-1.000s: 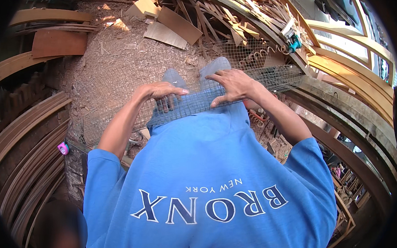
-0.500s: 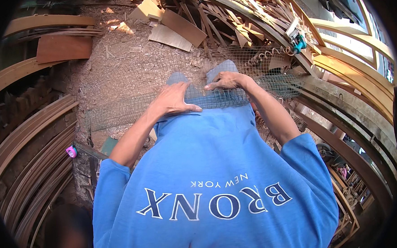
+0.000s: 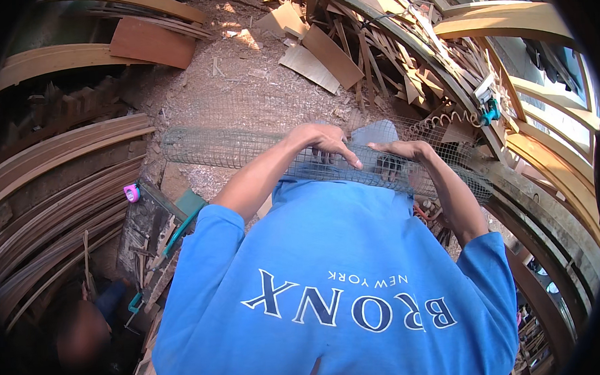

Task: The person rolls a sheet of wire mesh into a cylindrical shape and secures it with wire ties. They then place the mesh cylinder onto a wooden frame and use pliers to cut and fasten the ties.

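1. Head view: the fingers [image 3: 344, 156] of the left hand [image 3: 321, 142] are bent down over the top of a roll of grey wire mesh [image 3: 244, 148], pressing on it; whether they close around a strand I cannot tell. The right hand [image 3: 403, 151] lies just beside, its fingers curled flat along the same upper edge, touching the mesh rather than clearly clamping it.
2. The mesh runs crosswise in front of the person, from a rolled end at the left over the sawdust-strewn floor [image 3: 225, 62] to a flatter stretch at the right, partly over the blue shirt [image 3: 332, 281].
3. Risk at the fingers: cut wire ends along the edge could prick or scrape bare skin if the hands slide sideways.
4. Risk in the roll: the mesh looks springy, so a loosened press could probably let it uncoil or flip up towards the arms.
5. The long left end is unsupported by either hand; it could sag, snag on the stacked curved wooden strips [image 3: 62, 173] or drag through the dust.
6. Farther out, plywood offcuts [image 3: 320, 54] and splintered scrap [image 3: 401, 39] lie close by; the mesh could catch on them.
7. A pink tape measure [image 3: 132, 192] and a teal-handled tool [image 3: 180, 224] rest at the left, near enough to be knocked by a swinging end.
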`<state>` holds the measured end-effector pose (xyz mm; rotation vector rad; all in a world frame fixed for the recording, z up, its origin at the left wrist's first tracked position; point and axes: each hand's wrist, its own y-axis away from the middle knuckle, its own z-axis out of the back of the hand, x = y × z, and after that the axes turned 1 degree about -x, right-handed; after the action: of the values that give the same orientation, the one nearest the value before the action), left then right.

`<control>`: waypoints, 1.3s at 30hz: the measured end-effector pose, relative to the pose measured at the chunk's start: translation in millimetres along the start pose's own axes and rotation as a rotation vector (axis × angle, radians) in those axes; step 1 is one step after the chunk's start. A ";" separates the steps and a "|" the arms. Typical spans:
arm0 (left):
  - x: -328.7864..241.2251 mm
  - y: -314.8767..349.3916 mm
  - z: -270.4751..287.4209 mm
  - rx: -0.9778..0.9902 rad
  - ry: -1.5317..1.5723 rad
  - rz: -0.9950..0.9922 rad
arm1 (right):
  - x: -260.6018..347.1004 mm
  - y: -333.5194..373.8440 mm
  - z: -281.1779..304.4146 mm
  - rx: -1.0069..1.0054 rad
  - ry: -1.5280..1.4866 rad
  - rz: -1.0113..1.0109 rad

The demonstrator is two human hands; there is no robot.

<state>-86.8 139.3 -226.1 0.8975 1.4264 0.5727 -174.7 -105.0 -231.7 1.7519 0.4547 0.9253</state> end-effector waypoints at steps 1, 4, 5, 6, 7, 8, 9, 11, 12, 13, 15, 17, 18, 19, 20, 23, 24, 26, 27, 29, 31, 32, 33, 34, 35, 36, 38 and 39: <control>-0.4 -6.6 -0.5 0.027 -0.005 0.003 | -5.0 -2.3 -2.3 -0.041 0.038 0.043; 11.6 -22.3 -5.3 0.008 0.007 -0.008 | -10.3 -7.8 2.8 -0.416 0.378 0.161; 16.9 -27.6 -5.4 0.050 0.037 -0.037 | -8.8 -7.2 2.3 -0.578 0.448 0.197; 23.6 -31.3 -7.7 0.019 0.016 -0.014 | -5.3 -5.8 -2.2 -0.537 0.384 0.258; 29.9 -35.1 -10.6 -0.029 0.017 0.018 | -0.6 -2.8 -9.1 -0.520 0.321 0.316; 34.7 -40.2 -13.2 0.011 0.043 0.034 | 1.3 3.4 -31.4 -0.577 0.448 0.362; 39.9 -44.4 -11.4 0.034 0.069 0.059 | 5.7 8.0 -50.0 -0.657 0.570 0.481; 47.6 -52.5 -8.3 0.112 0.110 0.133 | 8.8 15.3 -62.6 -0.704 0.667 0.493; 49.2 -56.0 -8.7 0.176 0.118 0.176 | 8.5 17.4 -66.1 -0.686 0.727 0.479; 48.3 -59.5 -8.2 0.202 0.128 0.218 | 9.3 16.2 -64.1 -0.660 0.668 0.451; 47.8 -54.3 -14.5 0.173 0.223 0.153 | 11.5 9.8 -59.6 -0.514 0.557 0.331; 41.5 -43.2 -10.1 0.055 0.251 0.142 | 14.2 2.7 -52.5 -0.468 0.537 0.298; 37.3 -36.1 -9.1 -0.075 0.102 0.082 | 14.8 -0.6 -51.0 -0.474 0.521 0.302; 33.1 -30.1 -8.2 -0.140 0.043 0.057 | 15.0 -4.1 -53.0 -0.455 0.498 0.313; 29.6 -25.1 -2.5 -0.157 -0.023 0.058 | 14.5 -8.3 -53.4 -0.439 0.438 0.270; 22.0 -25.3 -6.0 -0.329 -0.379 0.055 | 6.3 -25.0 -48.8 -0.313 0.251 0.160; 23.6 -24.9 -17.5 -0.424 -0.420 -0.010 | 3.6 -32.6 -46.1 -0.258 0.171 0.134; 32.7 -22.4 -40.0 -0.500 -0.472 -0.070 | 0.2 -49.1 -48.9 -0.180 0.086 0.100; 38.0 -21.7 -43.1 -0.574 -0.545 -0.183 | -0.8 -56.5 -47.2 -0.171 0.087 0.094; 46.6 -19.0 -59.5 -0.648 -0.699 -0.298 | -0.2 -69.2 -48.4 -0.081 0.040 0.056; 47.1 -21.0 -63.9 -0.525 -0.640 -0.224 | -1.7 -75.3 -47.0 0.065 -0.052 -0.019; 45.1 -21.1 -64.3 -0.458 -0.600 -0.178 | -4.2 -76.3 -45.7 0.146 -0.104 -0.025; 40.7 -22.3 -61.4 -0.401 -0.560 -0.150 | -5.8 -77.1 -47.5 0.180 -0.144 -0.062; 35.9 -22.6 -58.1 -0.342 -0.536 -0.128 | -9.1 -77.6 -47.8 0.207 -0.197 -0.087; 32.1 -21.0 -54.4 -0.284 -0.512 -0.116 | -12.8 -78.6 -50.7 0.249 -0.260 -0.101; 27.9 -20.1 -51.3 -0.236 -0.480 -0.117 | -16.5 -81.2 -52.8 0.282 -0.282 -0.132; 20.6 -20.3 -50.2 -0.135 -0.414 -0.108 | -30.0 -85.0 -61.7 0.354 -0.439 -0.084; 18.9 -21.1 -50.8 -0.085 -0.384 -0.094 | -37.4 -86.9 -66.6 0.389 -0.523 -0.050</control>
<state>-138.4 151.7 -249.9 0.8174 1.0824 0.3628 -238.1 -56.6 -315.5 2.2322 0.3433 0.3245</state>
